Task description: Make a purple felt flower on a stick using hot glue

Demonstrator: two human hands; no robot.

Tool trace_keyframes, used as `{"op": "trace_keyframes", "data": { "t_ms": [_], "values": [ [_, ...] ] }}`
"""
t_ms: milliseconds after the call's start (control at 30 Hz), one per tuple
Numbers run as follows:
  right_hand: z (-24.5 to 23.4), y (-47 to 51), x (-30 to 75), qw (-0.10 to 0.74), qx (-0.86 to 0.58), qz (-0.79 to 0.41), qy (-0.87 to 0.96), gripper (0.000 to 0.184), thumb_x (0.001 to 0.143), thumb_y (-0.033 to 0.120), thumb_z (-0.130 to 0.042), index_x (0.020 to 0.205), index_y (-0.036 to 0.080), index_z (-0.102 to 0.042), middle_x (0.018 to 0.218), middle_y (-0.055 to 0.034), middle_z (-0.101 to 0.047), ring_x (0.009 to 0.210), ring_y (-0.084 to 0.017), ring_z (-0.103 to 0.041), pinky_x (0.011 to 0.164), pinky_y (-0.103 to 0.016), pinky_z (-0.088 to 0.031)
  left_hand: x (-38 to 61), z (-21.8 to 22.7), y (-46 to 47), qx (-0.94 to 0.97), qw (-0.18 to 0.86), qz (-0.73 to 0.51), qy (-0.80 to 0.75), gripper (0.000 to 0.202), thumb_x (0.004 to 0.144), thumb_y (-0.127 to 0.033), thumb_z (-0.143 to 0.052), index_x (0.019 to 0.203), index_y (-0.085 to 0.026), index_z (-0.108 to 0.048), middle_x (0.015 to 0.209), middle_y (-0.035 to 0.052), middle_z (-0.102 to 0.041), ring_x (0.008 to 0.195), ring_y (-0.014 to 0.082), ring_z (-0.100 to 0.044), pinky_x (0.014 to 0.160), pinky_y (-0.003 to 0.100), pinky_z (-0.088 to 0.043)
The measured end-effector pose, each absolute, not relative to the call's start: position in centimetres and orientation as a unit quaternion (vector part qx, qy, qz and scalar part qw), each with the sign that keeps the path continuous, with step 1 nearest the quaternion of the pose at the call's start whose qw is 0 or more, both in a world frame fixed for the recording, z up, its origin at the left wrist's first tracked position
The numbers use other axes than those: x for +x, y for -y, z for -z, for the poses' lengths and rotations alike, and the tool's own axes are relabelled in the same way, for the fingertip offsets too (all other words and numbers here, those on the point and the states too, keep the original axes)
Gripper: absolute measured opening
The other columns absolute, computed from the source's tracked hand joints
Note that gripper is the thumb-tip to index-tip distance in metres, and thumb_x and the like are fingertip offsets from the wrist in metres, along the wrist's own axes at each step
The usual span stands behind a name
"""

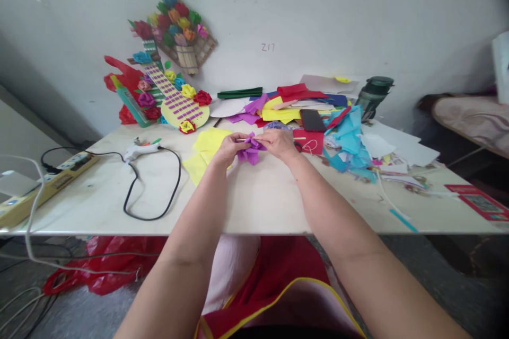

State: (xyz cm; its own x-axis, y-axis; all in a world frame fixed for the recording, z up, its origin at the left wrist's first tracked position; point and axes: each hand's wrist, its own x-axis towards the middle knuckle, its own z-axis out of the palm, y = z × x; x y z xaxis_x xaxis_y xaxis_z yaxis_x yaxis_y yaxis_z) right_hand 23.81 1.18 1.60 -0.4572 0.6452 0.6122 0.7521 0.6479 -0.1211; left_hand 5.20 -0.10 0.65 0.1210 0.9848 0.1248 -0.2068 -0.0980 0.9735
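Both hands meet over the middle of the table, around a piece of purple crepe paper (248,155) that is gathered and ruffled. My left hand (230,147) pinches its left side. From the right, my right hand (278,142) grips the same paper together with a thin wooden stick (299,139), whose end juts out past the hand. The stick runs roughly level through the purple paper. Fingertips hide part of the paper's middle. Just left of my left hand lies yellow crepe paper (204,151), partly under the wrist.
A glue gun (139,151) with a looped black cord lies left, near a power strip (51,180). Paper flowers and a guitar-shaped craft (185,111) lean at the back. Coloured paper, a phone (312,120), blue crepe paper (350,143) and a dark bottle (374,96) stand right.
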Motion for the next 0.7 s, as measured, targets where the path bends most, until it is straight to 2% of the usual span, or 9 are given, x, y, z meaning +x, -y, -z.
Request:
{"op": "trace_keyframes", "data": {
  "t_ms": [167, 300, 400, 567, 700],
  "values": [
    [-1.6, -1.2, 23.8, 0.331, -0.415, 0.086, 0.843, 0.031, 0.093, 0.039, -0.049, 0.109, 0.029, -0.074, 0.095, -0.0032, -0.076, 0.087, -0.016, -0.065, 0.068, -0.025, -0.039, 5.0, -0.4, -0.2, 0.519, 0.52, -0.562, -0.38, 0.036, 0.046, -0.017, -0.083, 0.079, -0.012, -0.069, 0.065, 0.0039, -0.07, 0.056, 0.0142, -0.064, 0.056, 0.024, -0.049],
    [-1.7, -1.2, 24.0, 0.333, -0.422, 0.086, 0.839, 0.032, 0.092, 0.04, -0.051, 0.109, 0.027, -0.074, 0.095, -0.0049, -0.076, 0.09, -0.017, -0.065, 0.073, -0.025, -0.041, 4.9, -0.5, -0.2, 0.526, 0.501, -0.568, -0.388, 0.036, 0.046, -0.019, -0.083, 0.078, -0.012, -0.069, 0.063, 0.0033, -0.069, 0.051, 0.0133, -0.061, 0.047, 0.022, -0.044],
    [-1.7, -1.3, 24.4, 0.337, -0.424, 0.08, 0.837, 0.031, 0.092, 0.04, -0.051, 0.105, 0.026, -0.076, 0.093, -0.005, -0.076, 0.088, -0.017, -0.065, 0.071, -0.026, -0.04, 4.7, -0.5, -0.2, 0.523, 0.497, -0.573, -0.39, 0.036, 0.046, -0.02, -0.083, 0.078, -0.012, -0.068, 0.063, 0.0033, -0.068, 0.048, 0.0127, -0.06, 0.043, 0.021, -0.04],
    [-1.6, -1.7, 25.1, 0.354, -0.433, 0.078, 0.826, 0.028, 0.09, 0.04, -0.054, 0.098, 0.026, -0.077, 0.088, -0.0043, -0.076, 0.083, -0.016, -0.064, 0.065, -0.026, -0.038, 4.4, -0.4, -0.5, 0.497, 0.497, -0.597, -0.386, 0.037, 0.044, -0.019, -0.083, 0.077, -0.014, -0.068, 0.065, 0.0026, -0.07, 0.053, 0.0135, -0.062, 0.046, 0.021, -0.044],
    [-1.7, -1.7, 25.6, 0.377, -0.445, 0.061, 0.81, 0.026, 0.086, 0.037, -0.058, 0.096, 0.024, -0.078, 0.089, -0.005, -0.076, 0.081, -0.017, -0.066, 0.066, -0.026, -0.04, 4.3, -0.5, -0.4, 0.477, 0.502, -0.608, -0.388, 0.038, 0.044, -0.019, -0.083, 0.079, -0.014, -0.068, 0.064, 0.0021, -0.069, 0.052, 0.013, -0.061, 0.044, 0.02, -0.043]
  ]
}}
